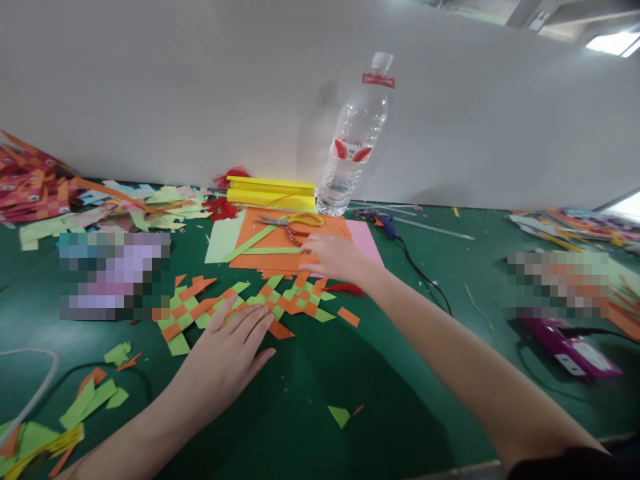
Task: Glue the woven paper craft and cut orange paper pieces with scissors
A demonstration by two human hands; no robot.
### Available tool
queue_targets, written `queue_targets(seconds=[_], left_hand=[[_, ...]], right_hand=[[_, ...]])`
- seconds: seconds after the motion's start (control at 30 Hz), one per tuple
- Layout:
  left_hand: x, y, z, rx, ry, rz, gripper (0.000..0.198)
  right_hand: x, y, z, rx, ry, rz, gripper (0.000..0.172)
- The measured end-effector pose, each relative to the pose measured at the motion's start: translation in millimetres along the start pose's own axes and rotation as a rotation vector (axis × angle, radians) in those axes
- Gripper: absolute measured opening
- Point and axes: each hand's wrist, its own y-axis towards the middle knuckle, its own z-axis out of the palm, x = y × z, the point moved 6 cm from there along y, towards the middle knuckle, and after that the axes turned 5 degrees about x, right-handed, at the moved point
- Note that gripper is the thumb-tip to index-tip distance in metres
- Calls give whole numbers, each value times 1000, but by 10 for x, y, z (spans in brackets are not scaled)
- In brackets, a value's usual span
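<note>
My left hand (227, 350) lies flat with fingers spread on the green table (380, 373), its fingertips on a woven strip of orange and light-green paper (240, 305). My right hand (336, 257) reaches forward over the far end of that weave, fingers bent down onto the orange sheet (270, 248); whether it grips anything is unclear. Yellow-handled scissors (293, 224) lie on the orange sheet just beyond the right hand's fingers. Green paper strips (255, 243) lie across the sheet.
A clear water bottle (356, 137) stands by the white wall behind a yellow folded stack (271, 192). A pink sheet (365, 241), a glue gun (383, 221) with black cord, a purple device (570, 347), paper scraps (95, 400) and piles (115, 207) surround the work.
</note>
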Motion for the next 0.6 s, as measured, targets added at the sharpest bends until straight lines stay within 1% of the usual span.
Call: queue_targets(seconds=[0.1, 0.17, 0.23, 0.37, 0.47, 0.6], left_hand=[[3, 1, -3, -2, -5, 8, 41], [10, -1, 4, 7, -16, 5, 39], [18, -3, 14, 21, -32, -6, 38], [14, 0, 5, 17, -32, -3, 38], [9, 8, -11, 9, -23, 7, 39], [9, 15, -18, 6, -24, 10, 38]], right_hand=[[29, 62, 160, 28, -18, -107, 37], [56, 93, 221, 24, -16, -163, 38], [95, 115, 256, 15, -47, -211, 33], [201, 131, 292, 26, -194, -275, 23], [234, 132, 276, 37, -254, -232, 24], [193, 123, 215, 79, -236, -108, 23]])
